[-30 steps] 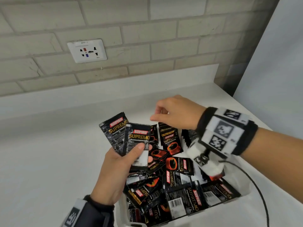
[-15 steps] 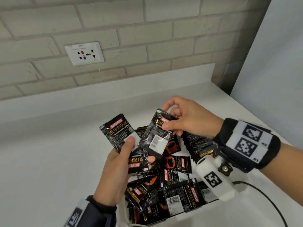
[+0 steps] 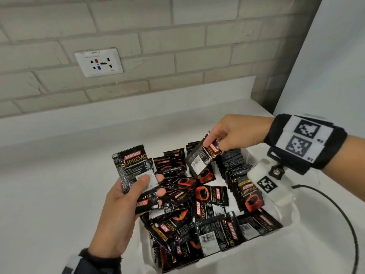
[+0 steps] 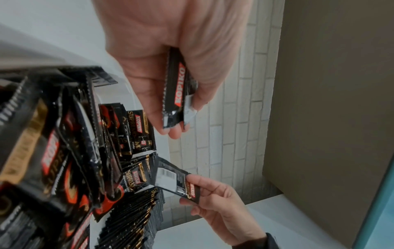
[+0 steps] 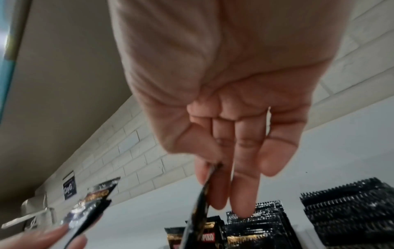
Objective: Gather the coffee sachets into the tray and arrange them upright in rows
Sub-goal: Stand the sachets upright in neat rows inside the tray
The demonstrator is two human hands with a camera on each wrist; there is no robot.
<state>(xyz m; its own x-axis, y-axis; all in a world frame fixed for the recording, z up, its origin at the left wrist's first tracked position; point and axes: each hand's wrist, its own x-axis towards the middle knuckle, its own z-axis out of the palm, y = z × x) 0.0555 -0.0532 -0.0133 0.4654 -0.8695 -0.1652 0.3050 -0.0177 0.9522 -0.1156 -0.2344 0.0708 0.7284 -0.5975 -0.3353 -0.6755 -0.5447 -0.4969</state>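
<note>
Much of the white surface (image 3: 49, 194) lies bare to our left and behind the white rectangular tray (image 3: 288, 218), running back to the pale brick wall (image 3: 177, 46) with its white socket plate (image 3: 98, 62); on our right a grey-white panel (image 3: 325, 66) closes that side in. We see the tray's near and left walls only in slivers, since the loose heap of black foil coffee sachets (image 3: 197, 210) overflows them, and the bottom frame edge cuts off its near corner. Those sachets lie flat and crossed at all angles, printed with red and gold lettering and a red cup. Along the tray's far right side a packed row of upright sachets (image 3: 233, 167) stands on edge, serrated tops up; the wrist camera housing hides part of it.

Our left hand (image 3: 126, 196) hovers over the tray's left edge, thumb clamped on a small fan of sachets (image 3: 136, 171); we cannot count them. Our right hand (image 3: 235, 133) hangs above the tray's far end, pinching the top edge of a single sachet (image 3: 201, 157), tilted with its barcode side up. The right wrist view is blurred, showing that sachet only edge-on.
</note>
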